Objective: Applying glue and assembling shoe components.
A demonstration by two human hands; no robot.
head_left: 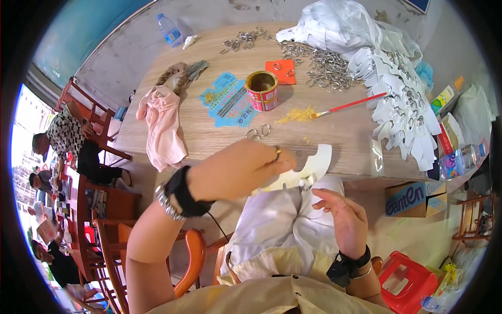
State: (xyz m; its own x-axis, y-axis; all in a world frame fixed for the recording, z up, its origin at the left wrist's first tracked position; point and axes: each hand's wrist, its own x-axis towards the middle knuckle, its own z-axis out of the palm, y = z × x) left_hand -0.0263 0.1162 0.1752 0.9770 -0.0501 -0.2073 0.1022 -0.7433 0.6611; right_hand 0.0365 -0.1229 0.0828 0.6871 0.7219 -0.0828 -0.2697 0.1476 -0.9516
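My left hand (246,167) is raised over the near table edge, pinching a white, scallop-edged card piece (311,168). Palm up with fingers loosely spread, my right hand (342,217) holds nothing just below and right of that piece, above my lap. On the wooden table (209,133) beyond stand a red tin can with an open top (262,90), a red-handled brush (348,105) with yellow glue at its tip, and loose metal rings (259,132) close to my left hand.
A heap of white card pieces with rings (397,89) covers the table's right side, with more rings (324,65) behind. A pink cloth (163,125), blue leaflet (230,100), orange card (281,71), water bottle (170,30). Cardboard box (413,199), red stool (408,282); people seated at left.
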